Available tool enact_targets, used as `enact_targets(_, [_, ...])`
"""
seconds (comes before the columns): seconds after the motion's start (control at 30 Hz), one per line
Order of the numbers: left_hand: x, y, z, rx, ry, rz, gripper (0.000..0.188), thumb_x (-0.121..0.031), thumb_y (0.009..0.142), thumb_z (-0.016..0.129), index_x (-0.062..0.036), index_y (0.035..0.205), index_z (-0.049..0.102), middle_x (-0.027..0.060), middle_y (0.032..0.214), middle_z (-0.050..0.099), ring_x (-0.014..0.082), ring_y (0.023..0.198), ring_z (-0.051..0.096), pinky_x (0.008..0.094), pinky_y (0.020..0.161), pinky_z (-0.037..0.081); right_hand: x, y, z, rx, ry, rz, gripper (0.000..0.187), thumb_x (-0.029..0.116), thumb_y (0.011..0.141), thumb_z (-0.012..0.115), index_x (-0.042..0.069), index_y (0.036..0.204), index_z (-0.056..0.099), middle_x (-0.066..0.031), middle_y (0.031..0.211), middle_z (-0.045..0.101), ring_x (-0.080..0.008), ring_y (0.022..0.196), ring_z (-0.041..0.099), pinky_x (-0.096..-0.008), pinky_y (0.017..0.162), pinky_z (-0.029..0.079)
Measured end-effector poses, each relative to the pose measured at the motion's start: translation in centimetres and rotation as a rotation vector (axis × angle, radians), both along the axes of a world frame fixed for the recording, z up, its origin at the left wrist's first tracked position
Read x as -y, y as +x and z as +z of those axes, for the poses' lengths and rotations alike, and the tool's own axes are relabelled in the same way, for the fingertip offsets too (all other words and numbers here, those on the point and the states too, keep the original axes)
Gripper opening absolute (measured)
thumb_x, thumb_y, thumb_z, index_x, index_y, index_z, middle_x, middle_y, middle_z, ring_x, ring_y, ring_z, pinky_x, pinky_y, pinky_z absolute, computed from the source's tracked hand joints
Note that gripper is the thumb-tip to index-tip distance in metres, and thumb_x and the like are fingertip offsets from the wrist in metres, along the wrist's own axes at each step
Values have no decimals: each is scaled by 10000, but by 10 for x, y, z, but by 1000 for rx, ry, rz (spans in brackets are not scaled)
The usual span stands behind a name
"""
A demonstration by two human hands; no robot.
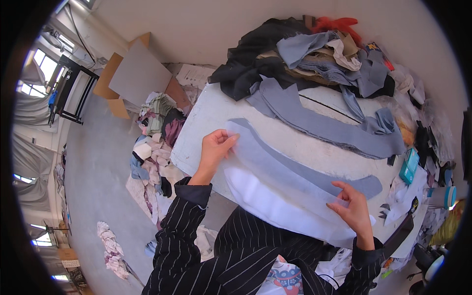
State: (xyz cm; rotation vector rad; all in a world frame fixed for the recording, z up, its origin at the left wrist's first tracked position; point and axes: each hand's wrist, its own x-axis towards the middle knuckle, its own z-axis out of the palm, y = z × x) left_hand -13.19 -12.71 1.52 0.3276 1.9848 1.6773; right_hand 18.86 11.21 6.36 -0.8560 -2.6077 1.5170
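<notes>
A curved, translucent white strip of interlining [265, 157] is stretched between my two hands over the table. My left hand [215, 150] pinches its left end between thumb and fingers. At the right end, my right hand [351, 209] grips the strip's edge with thumb and a bent finger, the index finger raised. Under the strip lies a curved grey-blue fabric piece [368, 186], showing along the far side and at the right. White curved pieces [265, 192] lie on the near side, along the table's front edge above my lap.
The white table [199, 128] carries long grey-blue fabric strips [324, 125] farther back. Behind them rises a heap of black cloth [265, 44] and grey scraps. A teal box [409, 166] and a lidded cup [440, 196] stand at right. Fabric scraps [155, 162] and an open carton [140, 73] occupy the left floor.
</notes>
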Motion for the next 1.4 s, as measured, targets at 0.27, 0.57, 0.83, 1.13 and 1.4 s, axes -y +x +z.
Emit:
enact_targets(0.27, [-18,-21,-23,-329,-177,95,178,-177,837,751,-10,869,697,14,704,676,80,584,592,223,559,468,-10,-14,-5,-4,82,-19,534,91,713,795,66,1215,615,-80,670,589,-199,599,560,-311,589,448])
enact_targets(0.57, [-20,-23,-26,-504,-337,135,211,-220,818,759,-24,875,706,28,659,664,100,568,586,261,574,471,-20,-14,-13,0,127,-32,538,97,711,781,74,1220,609,-83,659,580,-230,575,552,-332,568,435])
enact_targets(0.83, [-30,-3,-1,-817,-536,131,344,-177,795,763,-85,1117,682,78,1060,689,174,893,647,294,749,503,-22,-15,-18,12,187,-35,540,112,714,769,71,1226,603,-81,672,582,-249,597,570,-349,575,435])
enact_targets(1.13, [-50,7,-14,-1117,-631,-517,552,-443,962,503,-145,1426,505,180,1580,258,356,1485,162,575,1178,35,-26,-12,-13,4,182,-62,535,120,735,764,74,1242,597,-65,720,601,-240,637,584,-335,607,450])
enact_targets(1.4, [-55,12,-8,-1174,-688,-534,609,-438,944,548,-151,1471,438,177,1586,244,361,1488,152,608,1165,60,-27,-12,-25,9,262,-85,554,125,738,770,97,1262,591,-68,734,619,-251,668,617,-343,631,475])
